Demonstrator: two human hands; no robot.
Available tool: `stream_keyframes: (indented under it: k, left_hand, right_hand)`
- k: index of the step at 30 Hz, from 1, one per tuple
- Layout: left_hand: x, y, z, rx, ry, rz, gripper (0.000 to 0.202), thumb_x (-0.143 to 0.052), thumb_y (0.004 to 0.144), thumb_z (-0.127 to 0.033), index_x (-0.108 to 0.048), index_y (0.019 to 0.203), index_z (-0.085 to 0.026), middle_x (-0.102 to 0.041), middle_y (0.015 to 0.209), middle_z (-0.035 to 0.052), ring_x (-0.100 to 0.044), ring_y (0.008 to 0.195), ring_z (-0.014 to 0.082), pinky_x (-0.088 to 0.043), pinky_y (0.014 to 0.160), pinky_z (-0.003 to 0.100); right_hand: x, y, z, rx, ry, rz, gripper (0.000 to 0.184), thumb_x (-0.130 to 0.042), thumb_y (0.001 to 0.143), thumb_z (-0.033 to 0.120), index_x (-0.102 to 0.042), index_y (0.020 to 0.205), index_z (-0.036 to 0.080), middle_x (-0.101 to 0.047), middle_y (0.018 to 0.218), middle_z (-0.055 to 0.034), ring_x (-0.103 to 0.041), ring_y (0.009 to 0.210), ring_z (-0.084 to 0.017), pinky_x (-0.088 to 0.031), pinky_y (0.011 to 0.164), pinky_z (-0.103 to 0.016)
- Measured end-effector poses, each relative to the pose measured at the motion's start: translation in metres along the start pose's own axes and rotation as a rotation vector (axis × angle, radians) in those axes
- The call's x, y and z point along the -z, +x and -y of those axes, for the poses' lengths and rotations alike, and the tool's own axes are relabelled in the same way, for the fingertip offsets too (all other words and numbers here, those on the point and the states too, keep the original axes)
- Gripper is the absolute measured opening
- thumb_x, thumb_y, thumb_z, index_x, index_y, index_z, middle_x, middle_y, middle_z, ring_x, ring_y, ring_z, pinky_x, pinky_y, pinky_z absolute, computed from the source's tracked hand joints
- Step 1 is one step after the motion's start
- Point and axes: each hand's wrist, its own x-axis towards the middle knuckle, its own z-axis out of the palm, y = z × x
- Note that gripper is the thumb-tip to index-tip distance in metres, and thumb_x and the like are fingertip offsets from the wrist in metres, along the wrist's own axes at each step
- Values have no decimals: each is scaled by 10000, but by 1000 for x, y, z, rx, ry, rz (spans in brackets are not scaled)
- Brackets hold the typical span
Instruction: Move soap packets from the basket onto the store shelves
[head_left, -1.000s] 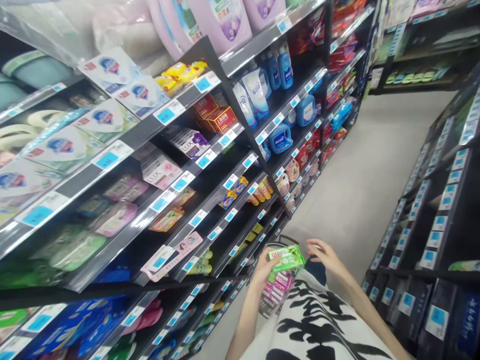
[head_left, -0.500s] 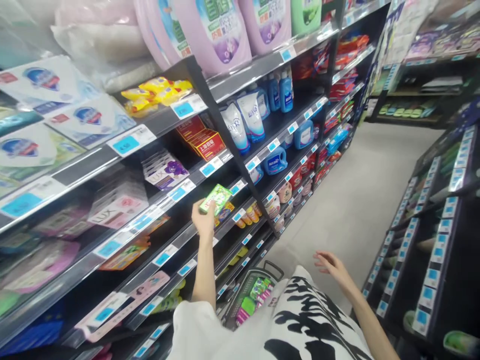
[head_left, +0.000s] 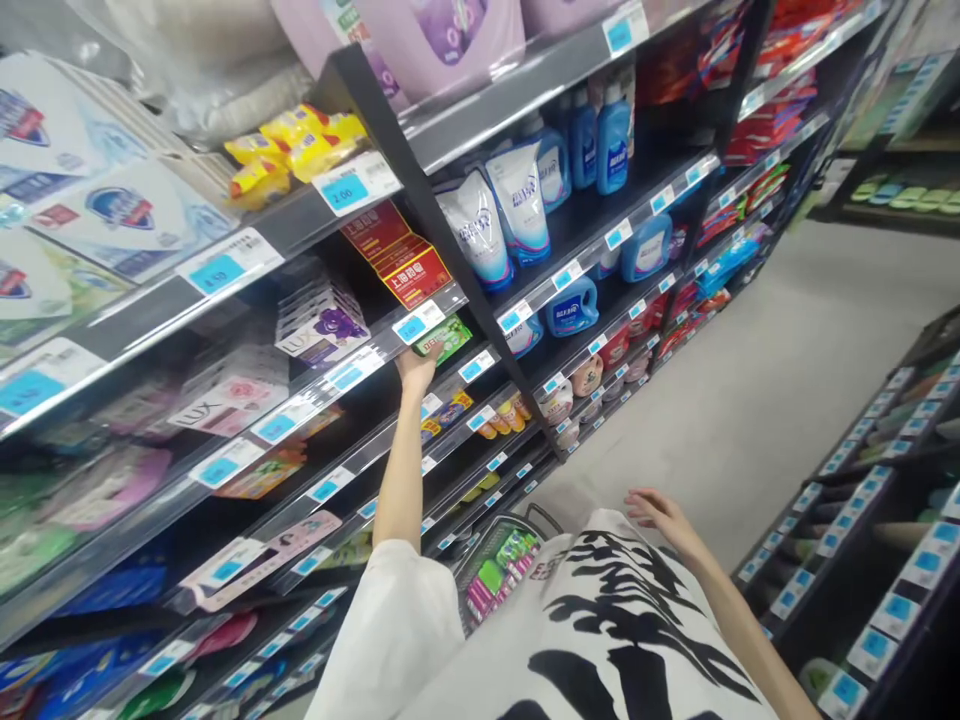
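Two bare hands show, well apart. The left hand (head_left: pixel 418 370) reaches out to the shelving and grips a green pack (head_left: pixel 450 340) by its near end, thumb laid along it. The pack is inside a shelf opening, just under the shelf that bears some red boxes (head_left: pixel 412 275); whether it rests on the surface below or is borne by the fingers alone, I cannot tell. The right hand (head_left: pixel 656 508) hangs over the aisle side of the body, its fingers loosely extended and slightly bent.

Between the arms is a white shirt (head_left: pixel 622 620) with a black pattern. Beside it, low down, a grey basket (head_left: pixel 486 540) holds green packs (head_left: pixel 516 547) and pink packs (head_left: pixel 504 590).

Near the left hand, purple-and-white LUX boxes (head_left: pixel 322 325) stand to the left of the red boxes, on the same shelf. Below the hand lie yellow-and-blue packs (head_left: pixel 448 412). Higher up sit yellow packets (head_left: pixel 300 150) and, left of them, white boxes (head_left: pixel 135 215) with a blue and red emblem. Past the black upright are white-and-blue pouches (head_left: pixel 517 205), with blue bottles (head_left: pixel 615 140) farther along and a blue jug (head_left: pixel 574 307) underneath. Large lilac bottles (head_left: pixel 450 50) line the top, cut off by the frame. The grey floor (head_left: pixel 750 340) runs between this shelving and another dark rack at the right.
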Motion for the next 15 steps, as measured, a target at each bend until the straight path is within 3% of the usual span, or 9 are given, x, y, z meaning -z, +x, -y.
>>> stream_keyframes:
  k: [6, 11, 15]
  left_hand:
    - [-11, 9, -15, -116, 21, 94, 462, -751, 848, -273, -695, 1295, -168, -700, 1339, 143, -551, 1380, 328, -315, 1262, 461]
    - [-27, 18, -21, -97, 171, 115, 421, -769, 863, -292, -723, 1262, -164, -659, 1392, 184, -526, 1395, 397, -366, 1212, 533]
    - [-38, 27, -28, -141, 256, 146, 397, -799, 833, -240, -727, 1207, -128, -649, 1386, 223, -493, 1415, 413, -332, 1222, 548]
  right_hand:
    - [12, 11, 13, 13, -48, 32, 731, -752, 597, 697, -640, 1101, 178, -732, 1156, -154, -723, 932, -265, -544, 816, -364]
    - [11, 6, -8, -41, -9, 22, 688, -753, 623, 670, -642, 1103, 191, -734, 1179, -147, -728, 954, -266, -541, 831, -359]
    - [11, 4, -24, -95, -4, 27, 646, -774, 610, 654, -661, 1063, 207, -755, 1126, -136, -739, 908, -275, -544, 790, -361]
